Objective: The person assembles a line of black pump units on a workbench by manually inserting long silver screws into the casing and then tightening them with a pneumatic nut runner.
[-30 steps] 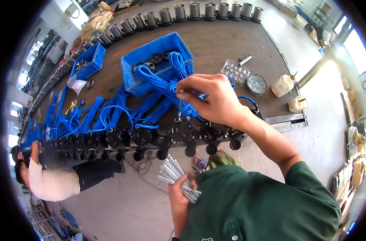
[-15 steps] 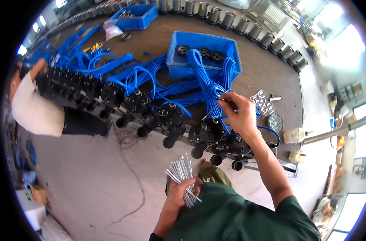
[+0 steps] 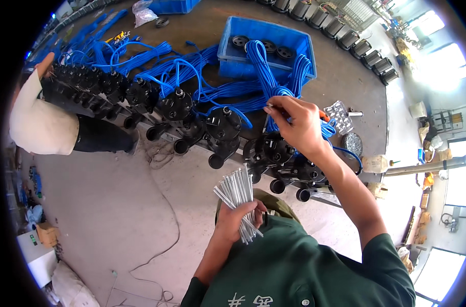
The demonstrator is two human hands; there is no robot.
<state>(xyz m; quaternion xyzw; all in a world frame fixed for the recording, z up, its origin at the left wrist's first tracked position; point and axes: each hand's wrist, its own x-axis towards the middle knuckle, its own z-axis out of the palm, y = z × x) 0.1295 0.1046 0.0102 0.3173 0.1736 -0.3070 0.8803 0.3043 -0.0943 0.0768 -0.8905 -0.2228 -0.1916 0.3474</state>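
My left hand (image 3: 239, 217) is wrapped round a bundle of long silvery bolts (image 3: 237, 188), fanned out at the top, in front of my dark green shirt. My right hand (image 3: 300, 123) is pinched above the row of black pump bodies (image 3: 274, 148). Between its fingertips is a thin metal piece that looks like another long bolt; most of it is hard to make out. Behind that hand lie coils of blue cable (image 3: 263, 69), draped over the rim of a blue crate (image 3: 238, 68). Another black pump body (image 3: 223, 125) stands just left of the hand.
A clear blister tray (image 3: 338, 116) and a round tin of small metal parts (image 3: 352, 144) lie to the right on the table. Steel motor cylinders (image 3: 335, 26) line the far edge. At the left, a person in a white top (image 3: 43, 120) stands by the row.
The view has shifted, so the table sits higher in the picture. My right hand has lifted relative to the pump bodies, its fingers still pinched. My left hand keeps the bundle.
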